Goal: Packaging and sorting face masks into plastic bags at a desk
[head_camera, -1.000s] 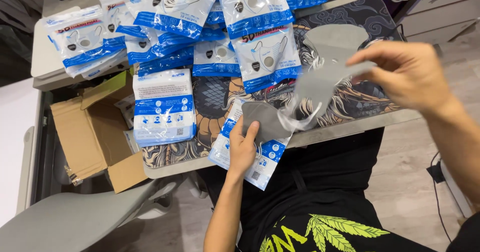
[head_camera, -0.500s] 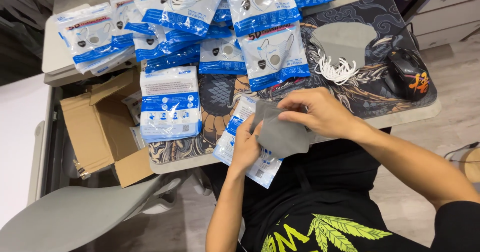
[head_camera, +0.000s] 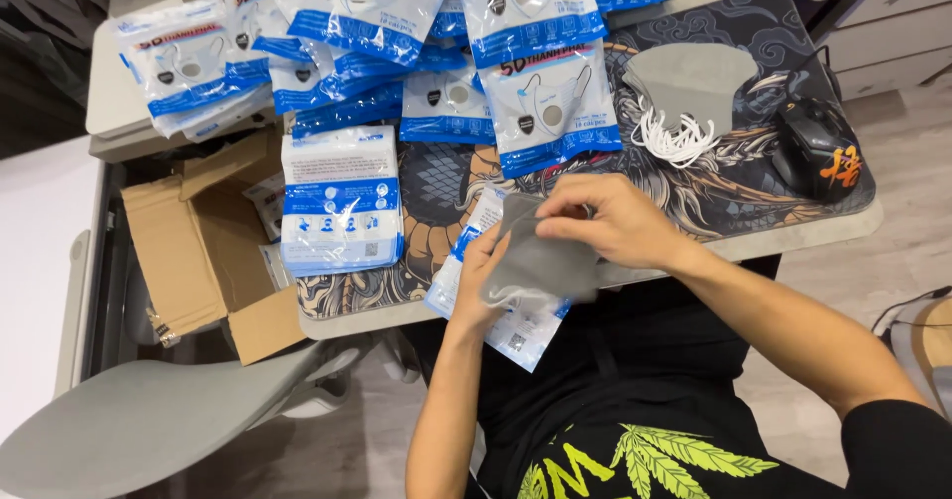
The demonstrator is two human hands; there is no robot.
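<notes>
Here, both hands close on one grey face mask (head_camera: 540, 261) at the near edge of the desk: the right hand (head_camera: 610, 223) pinches the mask's upper edge between thumb and fingers, while the left hand (head_camera: 483, 283) grips it from below at about 7 o'clock, thumb on top and fingers curled under. The mask sits partly over a blue-and-white plastic packet (head_camera: 516, 330) that the left hand also presses against; whether the mask is inside the packet's mouth or only lying on it cannot be told. The packet overhangs the desk edge toward the person's lap. At 1 o'clock from the hands, well apart, a stack of grey masks (head_camera: 694, 80) with white ear loops lies on the patterned desk mat (head_camera: 754, 177), and a black computer mouse (head_camera: 815, 144) with orange marks rests further out at 2 o'clock. At 10 o'clock a pile of filled packets (head_camera: 342, 201) stands near the mat's left end, and from 11 to 12 o'clock more blue-and-white packets (head_camera: 446, 33) spread across the far side of the desk. An open cardboard box (head_camera: 193, 251) sits at 9 o'clock, below the desk's left end, with a grey chair (head_camera: 159, 420) at 8 o'clock
</notes>
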